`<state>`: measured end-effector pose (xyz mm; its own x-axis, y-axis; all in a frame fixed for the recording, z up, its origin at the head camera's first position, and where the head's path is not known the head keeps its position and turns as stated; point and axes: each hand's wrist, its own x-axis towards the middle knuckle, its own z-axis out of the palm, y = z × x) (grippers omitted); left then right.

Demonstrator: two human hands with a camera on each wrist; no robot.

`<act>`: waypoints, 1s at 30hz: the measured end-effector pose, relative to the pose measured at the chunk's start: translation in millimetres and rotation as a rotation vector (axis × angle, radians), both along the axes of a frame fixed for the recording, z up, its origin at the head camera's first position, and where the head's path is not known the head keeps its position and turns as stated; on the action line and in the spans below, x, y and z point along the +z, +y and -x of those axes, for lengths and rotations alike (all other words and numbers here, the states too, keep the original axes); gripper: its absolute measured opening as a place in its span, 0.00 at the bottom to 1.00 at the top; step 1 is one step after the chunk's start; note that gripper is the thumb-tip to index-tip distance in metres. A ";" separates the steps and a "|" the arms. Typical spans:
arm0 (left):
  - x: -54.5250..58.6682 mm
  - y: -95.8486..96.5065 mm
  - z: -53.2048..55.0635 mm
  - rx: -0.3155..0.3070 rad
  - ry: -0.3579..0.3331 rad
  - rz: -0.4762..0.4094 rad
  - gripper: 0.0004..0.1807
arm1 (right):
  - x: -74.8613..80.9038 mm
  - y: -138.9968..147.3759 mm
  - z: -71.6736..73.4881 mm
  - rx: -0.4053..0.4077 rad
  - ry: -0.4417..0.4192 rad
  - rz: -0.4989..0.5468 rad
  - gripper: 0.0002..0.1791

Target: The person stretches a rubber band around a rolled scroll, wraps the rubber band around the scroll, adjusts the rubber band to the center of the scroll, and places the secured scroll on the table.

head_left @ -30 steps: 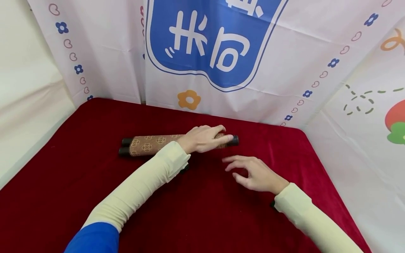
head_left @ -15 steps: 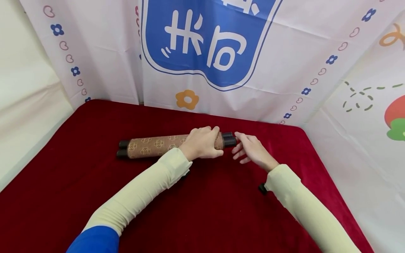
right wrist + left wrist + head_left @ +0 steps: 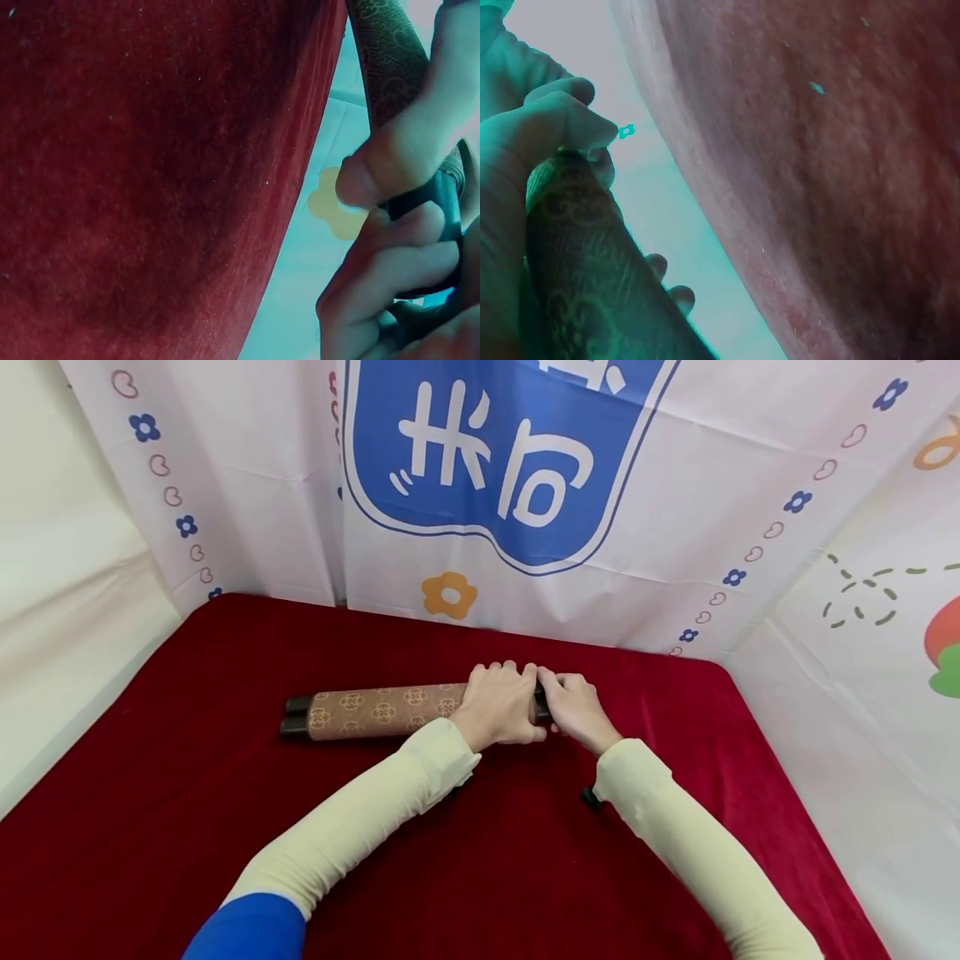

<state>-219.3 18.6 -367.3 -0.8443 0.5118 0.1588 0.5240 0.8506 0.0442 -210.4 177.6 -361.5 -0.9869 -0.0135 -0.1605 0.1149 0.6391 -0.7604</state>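
A rolled scroll (image 3: 382, 710), covered in brown cloth with gold flower motifs, lies across the red table, two black roller ends (image 3: 296, 727) showing at its left. My left hand (image 3: 501, 706) grips it near the right end, palm over the top; in the left wrist view the thumb lies along the scroll (image 3: 592, 262) and fingertips (image 3: 681, 300) show past its far side. Right beside it, my right hand (image 3: 577, 706) holds the right-hand roller ends. In the right wrist view its curled fingers (image 3: 390, 277) wrap a black roller end (image 3: 431, 202), mostly hidden by both hands.
Red velvet cloth (image 3: 480, 860) covers the table. A white printed curtain (image 3: 247, 510) with a blue emblem stands along the back edge, and a white panel (image 3: 885, 710) rises on the right.
My right hand has moved from above the cloth up and left onto the scroll's right roller ends. The left hand has closed round the scroll and slid slightly right.
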 end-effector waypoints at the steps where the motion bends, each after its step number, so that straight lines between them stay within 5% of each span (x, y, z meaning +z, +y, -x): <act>1: 0.3 0.9 -0.1 -0.004 -0.002 -0.004 0.40 | -0.4 -0.6 -0.1 -0.004 0.013 -0.002 0.33; 9: -2.3 -10.6 -2.3 -0.018 -0.050 -0.004 0.33 | -0.7 -2.3 -1.6 0.005 0.027 -0.045 0.33; 19: 5.0 -47.1 -5.9 0.041 -0.119 0.093 0.43 | -1.5 3.5 3.9 -0.009 0.022 -0.067 0.33; 25: 9.6 -29.6 -8.5 -0.024 -0.013 0.001 0.56 | -1.0 -1.8 4.1 -0.035 0.032 -0.081 0.33; 30: 4.9 -6.3 -3.6 -0.052 0.003 -0.079 0.50 | 5.1 -6.0 3.0 -0.015 0.075 -0.092 0.33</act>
